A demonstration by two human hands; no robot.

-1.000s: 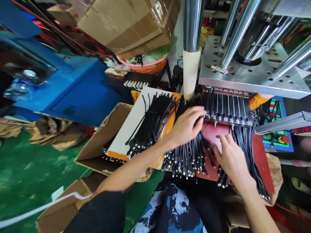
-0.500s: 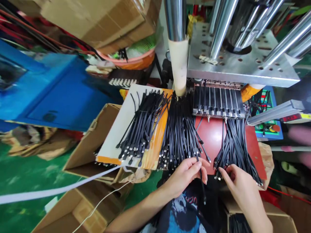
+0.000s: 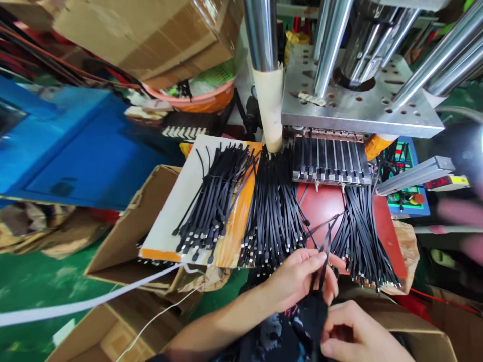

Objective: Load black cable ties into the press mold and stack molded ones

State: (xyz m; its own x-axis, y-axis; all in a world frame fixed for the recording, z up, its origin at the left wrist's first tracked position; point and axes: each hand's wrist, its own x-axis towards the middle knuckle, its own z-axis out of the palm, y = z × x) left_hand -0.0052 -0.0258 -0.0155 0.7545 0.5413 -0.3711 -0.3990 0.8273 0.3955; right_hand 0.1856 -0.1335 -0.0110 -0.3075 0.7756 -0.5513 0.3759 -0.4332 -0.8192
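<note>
My left hand (image 3: 298,279) pinches a few thin black straps (image 3: 323,246) that rise from my lap toward the red plate (image 3: 320,206). My right hand (image 3: 358,334) is curled closed low in view, gripping the lower ends of the same black straps. Just beyond my hands lie three heaps of black straps with small metal ends: one on an orange-edged board (image 3: 188,201), a middle pile (image 3: 273,211) and a right pile (image 3: 358,231). A ridged metal fixture (image 3: 330,161) with slots sits under the press plate (image 3: 358,108).
Chrome columns (image 3: 260,35) rise from the press. An open cardboard box (image 3: 124,236) lies under the board, another box (image 3: 109,332) at bottom left. A blue machine (image 3: 75,151) stands left. A control panel (image 3: 405,196) sits right. A white strap (image 3: 75,304) crosses the green floor.
Both hands drew back from the fixture toward my lap. They picked a few straps from the piles and now hold them together, the right hand lower than before.
</note>
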